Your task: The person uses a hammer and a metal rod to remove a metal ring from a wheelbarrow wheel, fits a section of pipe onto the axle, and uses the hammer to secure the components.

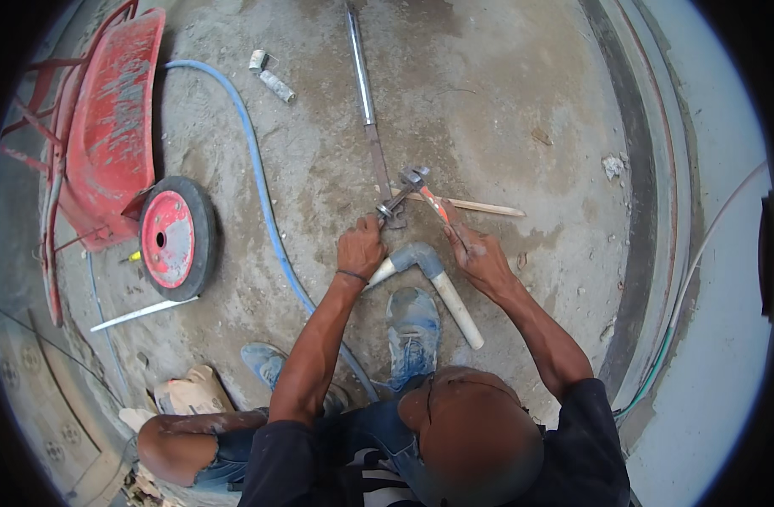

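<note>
The left hand's (362, 251) fingers are clenched round the near end of a short metal piece (395, 204), which juts out beyond them. The right hand's (482, 256) fingers grasp a hammer (432, 201), its head at the piece's far end; contact is unclear. Both are well in from the floor's (539, 93) right edge.

Dusty concrete floor (505, 101). My right hand (478, 256) grips an orange-handled hammer (434, 204); its head is at the short metal piece (395, 201) in my left fingers (368, 223), contact unclear. Long metal bar (363, 76) runs away from me, wooden stick (484, 207) to its right. Grey pipe elbow (415, 255) near my shoe (414, 325). Off left: blue hose (256, 160), tipped red wheelbarrow (117, 144).
</note>
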### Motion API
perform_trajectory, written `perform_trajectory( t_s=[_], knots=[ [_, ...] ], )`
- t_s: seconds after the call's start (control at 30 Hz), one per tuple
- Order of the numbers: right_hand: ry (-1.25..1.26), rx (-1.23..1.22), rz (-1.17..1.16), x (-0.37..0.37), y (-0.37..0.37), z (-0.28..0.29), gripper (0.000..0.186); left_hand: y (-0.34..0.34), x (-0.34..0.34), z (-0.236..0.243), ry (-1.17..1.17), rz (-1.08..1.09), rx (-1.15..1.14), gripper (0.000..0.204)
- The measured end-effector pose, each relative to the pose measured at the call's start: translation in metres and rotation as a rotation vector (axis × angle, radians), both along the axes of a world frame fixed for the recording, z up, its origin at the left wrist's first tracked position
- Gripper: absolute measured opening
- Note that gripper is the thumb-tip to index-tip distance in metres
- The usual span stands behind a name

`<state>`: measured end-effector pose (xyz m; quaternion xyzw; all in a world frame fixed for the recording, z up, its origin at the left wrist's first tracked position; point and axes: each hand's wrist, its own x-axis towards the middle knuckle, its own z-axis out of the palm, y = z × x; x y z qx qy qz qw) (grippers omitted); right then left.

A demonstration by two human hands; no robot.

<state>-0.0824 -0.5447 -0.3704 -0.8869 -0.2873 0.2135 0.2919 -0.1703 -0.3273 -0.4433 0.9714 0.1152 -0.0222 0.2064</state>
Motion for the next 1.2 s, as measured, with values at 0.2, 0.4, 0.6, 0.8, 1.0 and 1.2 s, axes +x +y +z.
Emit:
perform_trajectory(
  t_s=[0.2, 0.4, 0.6, 0.8, 1.0, 1.2],
  knots=[
    [0.122, 0.224, -0.423, 0.014, -0.035, 0.030, 0.043, -0.003, 0.011, 0.009, -0.034, 0.034, -0.064, 0.014],
    [-0.246, -0.110, -0.411, 0.016, -0.071, -0.016, 0.045, -0.010, 0.015, 0.014, -0.092, 0.142, -0.221, 0.021],
    [-0.181, 0.125, -0.071, -0.001, 0.040, 0.006, 0.052, -0.012, 0.003, 0.019, -0.128, 0.246, -0.283, 0.021],
    [0.062, 0.362, -0.082, 0.003, 0.072, -0.046, 0.031, -0.004, -0.013, 0.038, -0.031, 0.230, -0.283, 0.020],
    [-0.028, 0.302, -0.048, 0.007, 0.074, -0.053, 0.033, 0.036, -0.042, 0.064, 0.044, 0.281, -0.375, 0.025],
    [-0.143, 0.261, 0.091, 0.005, 0.098, -0.039, 0.050, 0.083, -0.062, 0.070, 0.148, 0.191, -0.323, 0.026]
  ],
)
